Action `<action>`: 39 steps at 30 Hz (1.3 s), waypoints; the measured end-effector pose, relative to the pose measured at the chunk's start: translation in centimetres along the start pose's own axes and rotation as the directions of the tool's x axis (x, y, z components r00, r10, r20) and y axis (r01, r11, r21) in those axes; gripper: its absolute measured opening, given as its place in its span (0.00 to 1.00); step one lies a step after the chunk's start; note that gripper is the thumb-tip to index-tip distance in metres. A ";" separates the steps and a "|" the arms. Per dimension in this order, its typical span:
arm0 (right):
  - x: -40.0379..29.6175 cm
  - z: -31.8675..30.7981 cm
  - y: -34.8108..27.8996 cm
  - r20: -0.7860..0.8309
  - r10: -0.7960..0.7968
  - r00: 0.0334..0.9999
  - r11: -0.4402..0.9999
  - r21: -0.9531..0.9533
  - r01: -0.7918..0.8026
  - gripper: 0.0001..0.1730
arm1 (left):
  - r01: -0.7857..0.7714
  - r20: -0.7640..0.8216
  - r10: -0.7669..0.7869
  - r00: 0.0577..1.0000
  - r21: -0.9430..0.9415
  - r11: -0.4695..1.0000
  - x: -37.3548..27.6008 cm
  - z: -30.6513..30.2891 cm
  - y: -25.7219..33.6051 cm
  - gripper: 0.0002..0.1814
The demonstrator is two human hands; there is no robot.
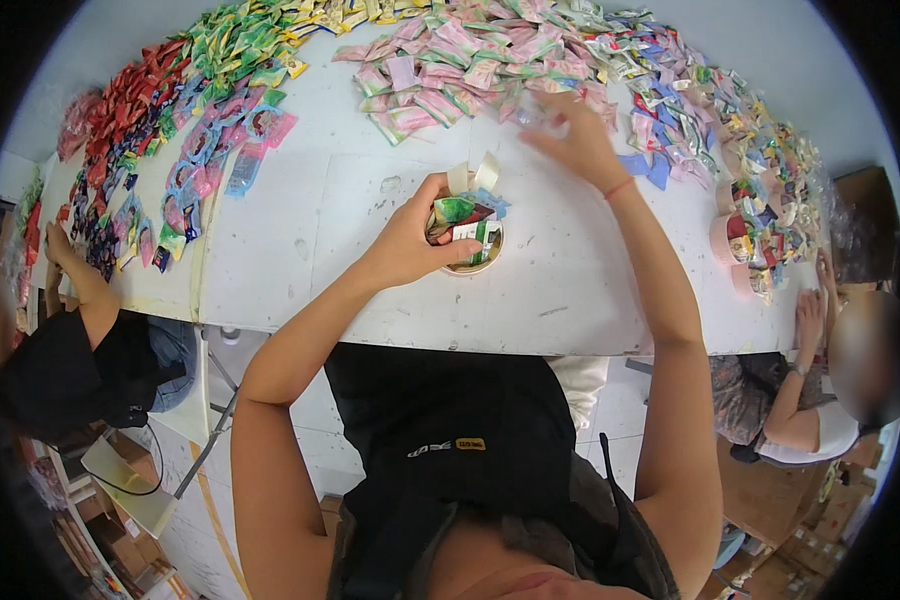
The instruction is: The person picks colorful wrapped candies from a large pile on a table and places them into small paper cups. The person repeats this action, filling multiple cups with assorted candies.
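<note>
My left hand is round a small pink paper cup on the white table, its thumb over the snack packets that fill it. Green, red, white and blue wrappers show at the cup's mouth, and two pale strips stick up behind them. My right hand is raised at the near edge of the pile of pink and green packets, thumb and fingers apart. A clear, bluish wrapper lies by its fingertips; whether the hand touches it I cannot tell.
Red packets, green packets and pink-blue packets lie at the left of the table. Mixed packets and filled pink cups stand at the right. One person sits at the left, another at the right.
</note>
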State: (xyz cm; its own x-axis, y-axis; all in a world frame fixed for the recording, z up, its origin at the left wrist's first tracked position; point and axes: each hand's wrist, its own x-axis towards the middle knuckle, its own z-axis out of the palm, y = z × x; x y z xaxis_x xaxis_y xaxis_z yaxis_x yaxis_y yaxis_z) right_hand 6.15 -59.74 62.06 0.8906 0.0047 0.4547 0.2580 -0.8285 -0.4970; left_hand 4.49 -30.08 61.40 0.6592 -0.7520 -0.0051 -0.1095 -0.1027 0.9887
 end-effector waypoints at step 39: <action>2.9 0.5 4.6 0.203 -0.047 0.978 0.873 -0.468 0.139 0.14 | -0.090 -0.074 0.091 0.993 0.016 0.996 -0.1 0.1 -0.8 0.38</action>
State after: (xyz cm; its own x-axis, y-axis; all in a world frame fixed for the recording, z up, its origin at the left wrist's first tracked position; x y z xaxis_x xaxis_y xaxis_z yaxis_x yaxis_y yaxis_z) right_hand 10.08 -63.23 60.76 0.9351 0.1569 0.3177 0.1735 -0.9845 -0.0246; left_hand 4.45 -29.95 60.57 0.6993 -0.7083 0.0963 -0.1802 -0.0443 0.9826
